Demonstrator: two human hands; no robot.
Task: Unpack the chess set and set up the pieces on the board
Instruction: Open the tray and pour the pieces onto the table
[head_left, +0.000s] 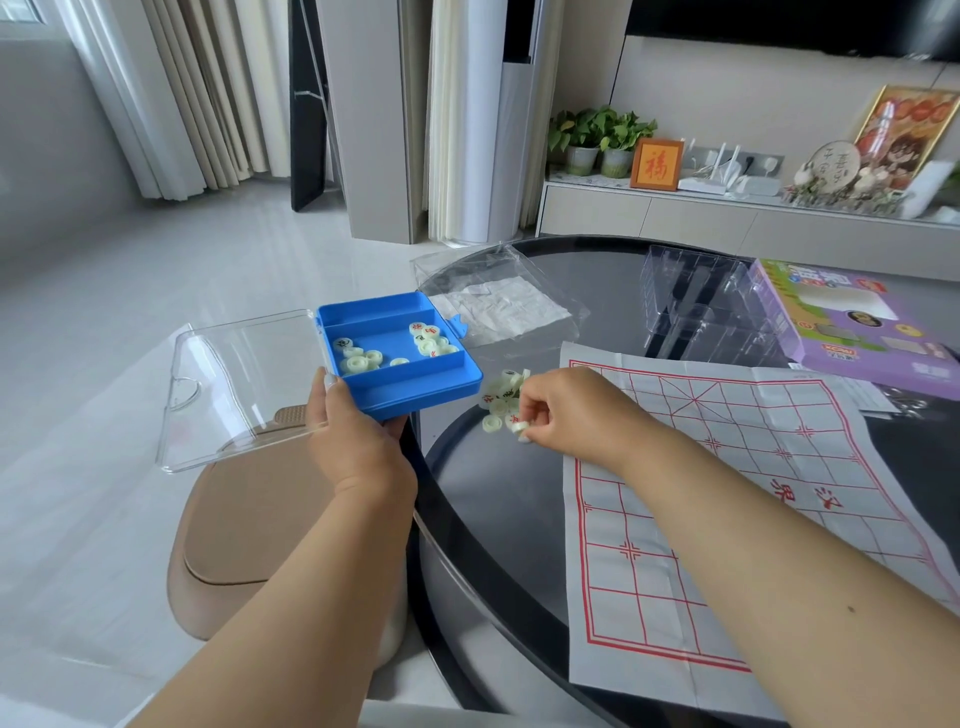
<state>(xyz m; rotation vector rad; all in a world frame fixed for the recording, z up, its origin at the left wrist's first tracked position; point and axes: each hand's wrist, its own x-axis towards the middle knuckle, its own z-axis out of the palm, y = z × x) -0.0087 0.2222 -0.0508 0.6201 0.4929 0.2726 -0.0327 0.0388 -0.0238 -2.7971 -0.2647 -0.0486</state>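
Left hand (358, 431) grips the near edge of the blue box (397, 353), held off the table's left rim, its clear lid (239, 384) swung open to the left. Pale round pieces (363, 358) with red and dark characters sit in two of its compartments. Right hand (561, 410), fingers curled, pinches a piece from the small pile (501, 400) on the dark round table (493, 519), just left of the paper board (727, 493). The board lies flat and creased, with a red grid and large red characters across the middle. Behind it: clear plastic tray (696, 306), purple carton (852, 322) with "XCAN"-like logo, barely legible. Orange framed "福" (656, 163) on the far cabinet.
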